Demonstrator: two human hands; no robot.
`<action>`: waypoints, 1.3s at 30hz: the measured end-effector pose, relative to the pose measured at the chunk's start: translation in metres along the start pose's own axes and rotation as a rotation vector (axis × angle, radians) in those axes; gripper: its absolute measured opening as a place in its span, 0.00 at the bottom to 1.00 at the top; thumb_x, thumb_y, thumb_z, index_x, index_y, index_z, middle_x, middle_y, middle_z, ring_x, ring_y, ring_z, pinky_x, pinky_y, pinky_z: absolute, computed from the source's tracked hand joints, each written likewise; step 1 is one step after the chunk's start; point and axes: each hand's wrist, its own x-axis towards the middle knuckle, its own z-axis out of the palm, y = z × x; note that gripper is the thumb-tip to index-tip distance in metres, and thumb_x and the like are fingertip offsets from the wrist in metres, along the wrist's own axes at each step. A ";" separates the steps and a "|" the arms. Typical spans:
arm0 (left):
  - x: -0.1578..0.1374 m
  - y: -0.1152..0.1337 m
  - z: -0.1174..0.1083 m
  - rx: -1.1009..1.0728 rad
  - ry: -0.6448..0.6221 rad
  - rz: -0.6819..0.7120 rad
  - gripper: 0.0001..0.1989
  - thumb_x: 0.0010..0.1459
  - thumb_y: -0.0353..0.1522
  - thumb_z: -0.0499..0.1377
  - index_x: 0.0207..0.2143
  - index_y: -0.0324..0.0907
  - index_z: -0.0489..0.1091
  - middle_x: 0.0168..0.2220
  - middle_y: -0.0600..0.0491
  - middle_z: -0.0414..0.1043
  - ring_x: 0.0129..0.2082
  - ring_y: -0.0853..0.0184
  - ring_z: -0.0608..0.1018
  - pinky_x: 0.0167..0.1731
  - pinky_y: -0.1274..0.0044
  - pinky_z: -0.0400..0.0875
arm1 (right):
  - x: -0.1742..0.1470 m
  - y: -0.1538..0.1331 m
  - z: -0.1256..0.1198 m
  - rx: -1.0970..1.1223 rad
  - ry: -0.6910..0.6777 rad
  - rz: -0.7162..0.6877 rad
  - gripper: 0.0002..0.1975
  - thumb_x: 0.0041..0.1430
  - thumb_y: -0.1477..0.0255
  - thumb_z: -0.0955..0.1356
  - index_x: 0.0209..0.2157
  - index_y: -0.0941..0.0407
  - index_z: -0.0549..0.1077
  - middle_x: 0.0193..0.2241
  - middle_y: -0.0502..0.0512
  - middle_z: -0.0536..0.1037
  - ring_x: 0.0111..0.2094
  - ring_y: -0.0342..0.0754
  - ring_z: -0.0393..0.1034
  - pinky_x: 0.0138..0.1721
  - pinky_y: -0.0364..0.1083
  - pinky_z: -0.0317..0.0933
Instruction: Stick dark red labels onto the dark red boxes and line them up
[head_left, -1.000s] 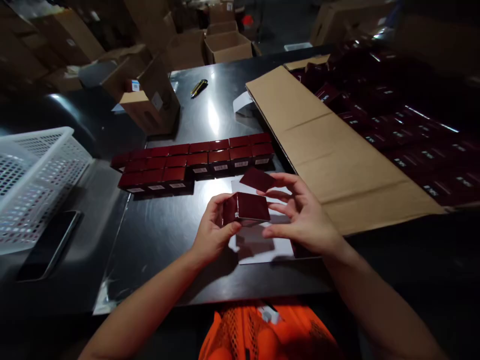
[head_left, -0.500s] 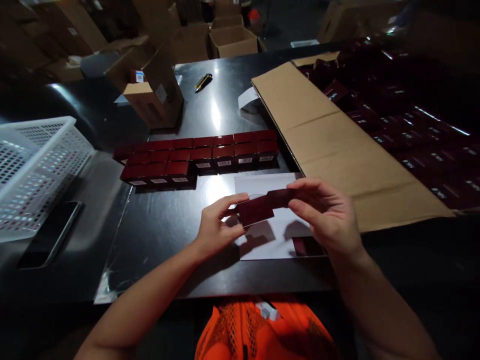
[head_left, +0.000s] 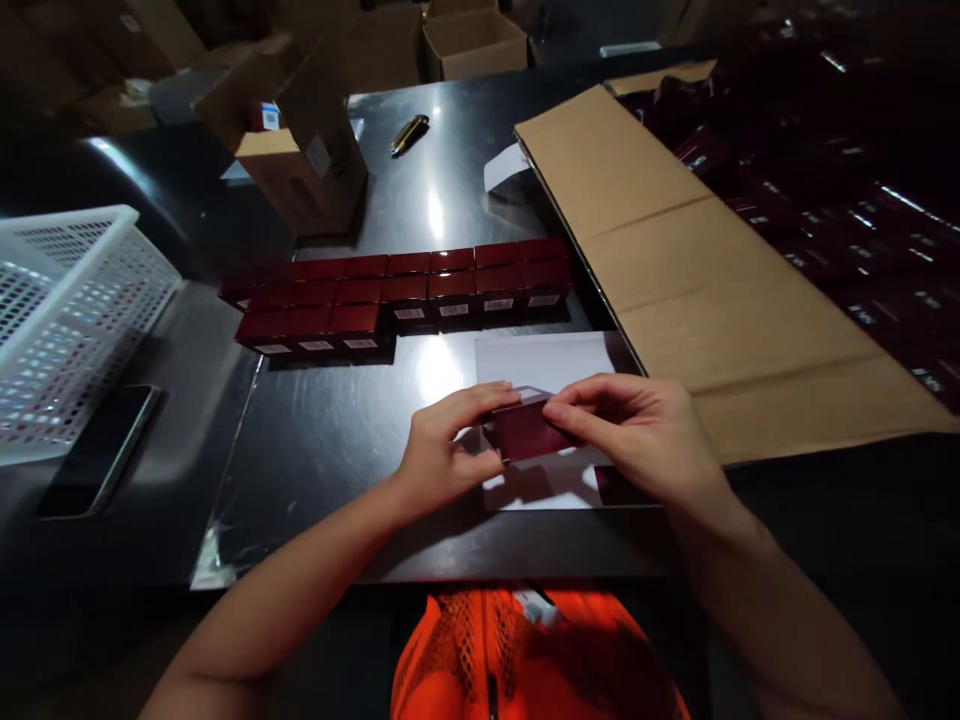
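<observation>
A small dark red carton (head_left: 531,430) is held over a white sheet (head_left: 540,352) near the table's front edge. My left hand (head_left: 442,445) grips its left end between thumb and fingers. At the upper right edge, my right hand (head_left: 637,430) pinches the carton with thumb and forefinger. Part of the carton is hidden behind these fingers. Beneath my right hand, another dark red piece (head_left: 619,487) lies on the sheet, partly covered. Beyond my hands stand rows of closed dark red cartons (head_left: 405,288), several with white barcode labels facing me.
On the right, a large cardboard box has its flap (head_left: 660,260) folded out over the table, with many dark red cartons (head_left: 840,240) inside. A yellow-black utility knife (head_left: 409,135), small open cardboard box (head_left: 300,185), white basket (head_left: 142,285) and phone (head_left: 97,455) rest farther out.
The raised flap at the carton's right end is now folded in against it. My right hand has moved left and now pinches the carton's edge. The view has shifted slightly.
</observation>
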 end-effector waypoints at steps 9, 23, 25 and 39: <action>0.000 0.000 0.002 0.002 0.019 -0.002 0.22 0.53 0.29 0.67 0.51 0.44 0.72 0.50 0.48 0.78 0.50 0.62 0.80 0.49 0.71 0.79 | 0.000 0.007 0.000 -0.101 0.030 -0.058 0.09 0.51 0.63 0.77 0.29 0.55 0.82 0.21 0.50 0.78 0.21 0.41 0.70 0.22 0.39 0.63; -0.002 0.000 0.002 0.008 0.018 -0.031 0.23 0.51 0.26 0.66 0.51 0.44 0.72 0.50 0.49 0.78 0.50 0.63 0.80 0.48 0.72 0.79 | 0.000 0.011 0.000 -0.158 0.048 -0.109 0.07 0.52 0.64 0.76 0.29 0.53 0.82 0.23 0.48 0.79 0.23 0.40 0.71 0.24 0.37 0.62; -0.002 0.000 0.002 0.008 0.017 -0.034 0.23 0.51 0.25 0.66 0.51 0.44 0.72 0.50 0.49 0.78 0.50 0.63 0.80 0.47 0.72 0.79 | 0.001 0.011 0.001 -0.167 0.050 -0.114 0.07 0.52 0.64 0.76 0.29 0.53 0.82 0.23 0.48 0.79 0.23 0.40 0.71 0.24 0.37 0.62; -0.002 -0.001 0.004 0.041 0.015 -0.046 0.23 0.51 0.27 0.66 0.51 0.44 0.72 0.49 0.50 0.78 0.48 0.63 0.80 0.49 0.70 0.79 | -0.001 0.014 0.004 -0.311 0.116 -0.225 0.06 0.54 0.67 0.75 0.31 0.54 0.82 0.27 0.50 0.81 0.26 0.43 0.73 0.28 0.40 0.65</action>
